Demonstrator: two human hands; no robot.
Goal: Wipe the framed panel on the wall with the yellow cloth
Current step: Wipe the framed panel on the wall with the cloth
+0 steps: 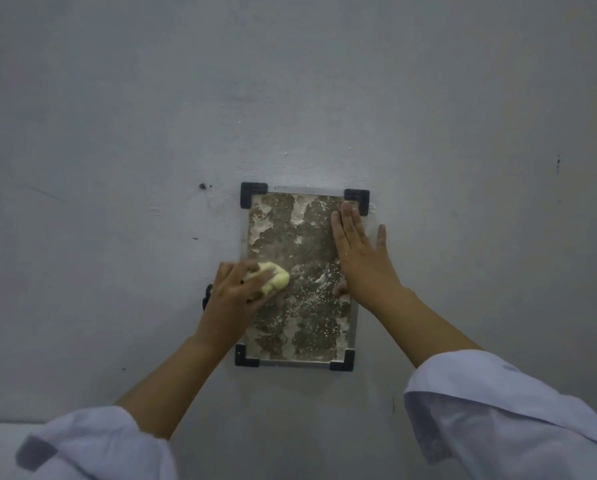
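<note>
Left hand (234, 289) grips the bunched yellow cloth (273, 277) at the framed panel's (300, 271) left edge; right hand (359, 251), fingers flat, braces its right edge. Best wipe firmly across, overlapping strokes.

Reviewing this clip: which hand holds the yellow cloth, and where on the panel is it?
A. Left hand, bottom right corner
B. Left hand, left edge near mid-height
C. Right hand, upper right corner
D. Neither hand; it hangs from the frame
B: the left hand grips the yellow cloth against the framed panel at its left edge, while the right hand lies flat on the right side.
</note>
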